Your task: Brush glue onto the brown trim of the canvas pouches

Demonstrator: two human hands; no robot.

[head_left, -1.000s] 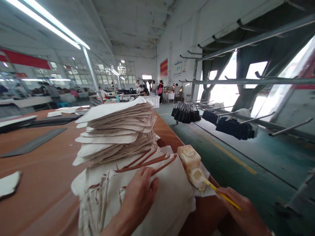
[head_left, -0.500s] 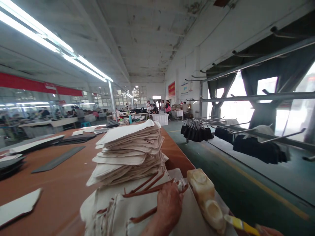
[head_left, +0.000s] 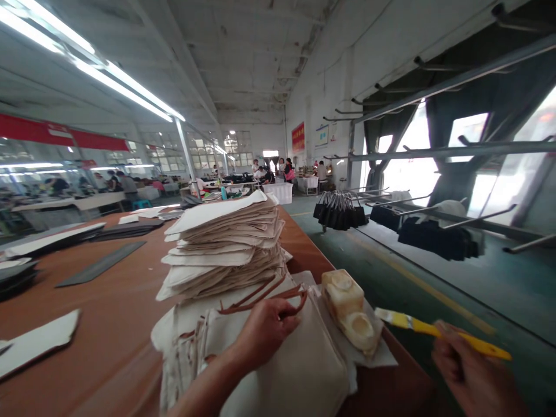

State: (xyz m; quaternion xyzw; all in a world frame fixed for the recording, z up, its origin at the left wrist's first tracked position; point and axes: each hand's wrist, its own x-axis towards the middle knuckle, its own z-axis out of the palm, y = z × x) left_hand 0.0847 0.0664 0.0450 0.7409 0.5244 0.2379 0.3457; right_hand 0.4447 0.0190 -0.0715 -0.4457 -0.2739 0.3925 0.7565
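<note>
My left hand [head_left: 267, 327] is closed, its fingers pinching the curved end of a brown strap [head_left: 302, 296] above a cream fabric panel [head_left: 299, 370]. Other brown strips [head_left: 252, 302] lie across the fabric pieces behind it. At the right, my right hand [head_left: 467, 362] grips a yellow-handled brush [head_left: 428, 328], its pale bristles pointing left over the table edge. Between the two hands sits a cut-open, yellowish plastic container [head_left: 343, 292] on a white sheet [head_left: 382, 354]. A tall stack of cream fabric pieces [head_left: 226, 237] rises just beyond my left hand.
The brown-topped table [head_left: 117, 324] also bears dark flat pieces [head_left: 102, 263] and a white panel [head_left: 39, 341] at left. A metal rack [head_left: 434, 155] with prongs stands to the right, black pieces [head_left: 341, 213] hanging near it. Several people are farther back.
My left hand has shifted left and lifted the strap's end slightly. My right hand has come further into view with the brush, now raised beside the container. The view has tilted down a little.
</note>
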